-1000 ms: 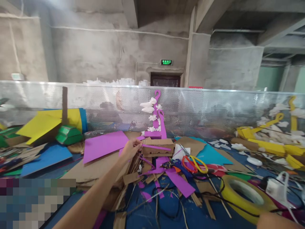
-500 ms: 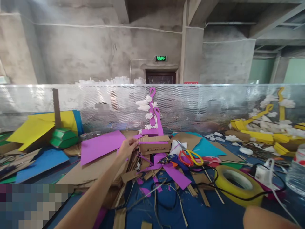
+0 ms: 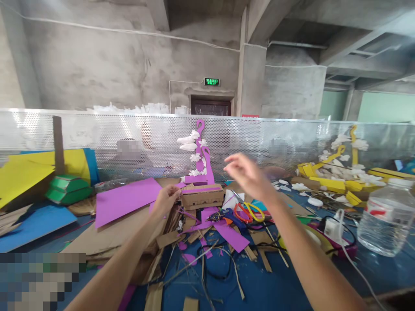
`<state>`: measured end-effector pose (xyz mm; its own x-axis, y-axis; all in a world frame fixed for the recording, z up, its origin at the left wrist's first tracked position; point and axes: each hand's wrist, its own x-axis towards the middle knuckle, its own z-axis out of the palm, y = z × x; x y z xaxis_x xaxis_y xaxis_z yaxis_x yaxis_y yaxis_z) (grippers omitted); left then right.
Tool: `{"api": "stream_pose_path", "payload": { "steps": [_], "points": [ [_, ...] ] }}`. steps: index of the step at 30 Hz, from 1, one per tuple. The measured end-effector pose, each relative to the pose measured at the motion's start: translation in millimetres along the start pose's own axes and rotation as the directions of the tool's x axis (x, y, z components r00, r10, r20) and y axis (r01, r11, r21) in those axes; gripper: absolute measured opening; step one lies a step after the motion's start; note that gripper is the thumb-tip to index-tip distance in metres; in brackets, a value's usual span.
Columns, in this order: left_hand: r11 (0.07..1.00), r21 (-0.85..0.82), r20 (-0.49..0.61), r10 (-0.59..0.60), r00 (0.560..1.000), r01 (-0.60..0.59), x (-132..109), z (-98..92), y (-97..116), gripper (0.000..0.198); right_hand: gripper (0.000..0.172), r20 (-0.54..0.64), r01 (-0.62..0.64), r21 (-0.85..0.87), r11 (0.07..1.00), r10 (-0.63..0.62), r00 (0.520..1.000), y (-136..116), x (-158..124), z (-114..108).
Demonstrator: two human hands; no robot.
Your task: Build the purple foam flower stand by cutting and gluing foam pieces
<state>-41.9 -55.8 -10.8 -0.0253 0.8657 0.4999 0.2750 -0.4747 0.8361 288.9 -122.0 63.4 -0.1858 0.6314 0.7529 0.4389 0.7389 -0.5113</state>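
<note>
My left hand [image 3: 167, 199] is closed in a pinch at the left end of a small brown cardboard box [image 3: 202, 200]. A narrow purple strip [image 3: 207, 189] lies along the top of the box and runs toward those fingertips, which appear to hold its end. In the air to the right of the box is my right hand [image 3: 244, 172], smeared a little by motion, fingers stretched out and nothing visible in them. Behind the box stands a purple hooked piece [image 3: 209, 166] with white fluffy tufts on it.
Orange-and-yellow-handled scissors [image 3: 249, 212], purple scraps [image 3: 231, 235] and cardboard offcuts lie before the box. A purple sheet [image 3: 126, 201] and a green box [image 3: 68, 189] are on the left. Right are a tape roll [image 3: 308, 242], a water bottle [image 3: 385, 220] and yellow pieces [image 3: 330, 183].
My right hand has come up from the lower right edge to a spot right of the box. My left hand stays at the box's left end. The view has shifted to the right.
</note>
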Motion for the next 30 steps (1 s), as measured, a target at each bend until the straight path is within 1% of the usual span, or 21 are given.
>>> {"api": "stream_pose_path", "payload": {
  "steps": [2,4,8,9,11,13,16,19,22,25,28,30],
  "points": [
    [0.999,0.029,-0.019,0.016,1.000,-0.015,1,0.6,-3,0.037,0.042,0.127,-0.058,-0.093,0.994,0.069,0.990,11,-7,13],
    [1.000,0.022,-0.023,0.006,1.000,-0.006,0,2.6,-4,0.037,0.048,0.215,-0.123,-0.176,0.977,0.160,0.964,30,-13,30],
    [0.993,-0.094,0.022,-0.062,0.998,0.064,-6,9.2,0,0.039,0.048,0.178,-0.227,-0.093,0.969,0.241,0.954,72,-22,59],
    [0.990,-0.118,0.031,-0.078,0.997,0.081,-8,10.7,1,0.039,0.049,0.153,-0.260,-0.067,0.963,0.268,0.951,80,-24,64],
    [0.985,-0.137,0.028,-0.098,0.995,0.101,-9,12.5,2,0.039,0.048,0.122,-0.284,-0.001,0.959,0.282,0.951,90,-25,69],
    [0.983,-0.142,0.017,-0.112,0.994,0.113,-9,12.7,3,0.039,0.045,0.086,-0.286,0.035,0.958,0.282,0.955,94,-24,71],
    [0.971,-0.181,-0.005,-0.160,0.987,0.157,-9,11.1,6,0.038,0.043,0.041,-0.302,0.008,0.953,0.301,0.953,96,-23,73],
    [0.946,-0.239,-0.032,-0.231,0.972,0.217,-13,9.6,12,0.034,0.043,0.001,-0.334,-0.008,0.942,0.334,0.942,98,-22,78],
    [0.933,-0.268,-0.039,-0.260,0.965,0.241,-17,9.7,18,0.032,0.041,-0.060,-0.382,0.024,0.924,0.383,0.922,100,-23,85],
    [0.932,-0.270,-0.044,-0.261,0.964,0.240,-17,10.5,22,0.032,0.037,-0.100,-0.430,0.058,0.901,0.433,0.896,101,-22,89],
    [0.939,-0.269,-0.031,-0.229,0.973,0.213,-17,10.7,22,0.034,0.034,-0.088,-0.453,0.094,0.887,0.460,0.883,98,-21,88],
    [0.948,-0.262,-0.039,-0.196,0.980,0.179,-17,10.7,21,0.035,0.035,-0.075,-0.460,0.146,0.876,0.474,0.877,95,-22,86]
  ]
}}
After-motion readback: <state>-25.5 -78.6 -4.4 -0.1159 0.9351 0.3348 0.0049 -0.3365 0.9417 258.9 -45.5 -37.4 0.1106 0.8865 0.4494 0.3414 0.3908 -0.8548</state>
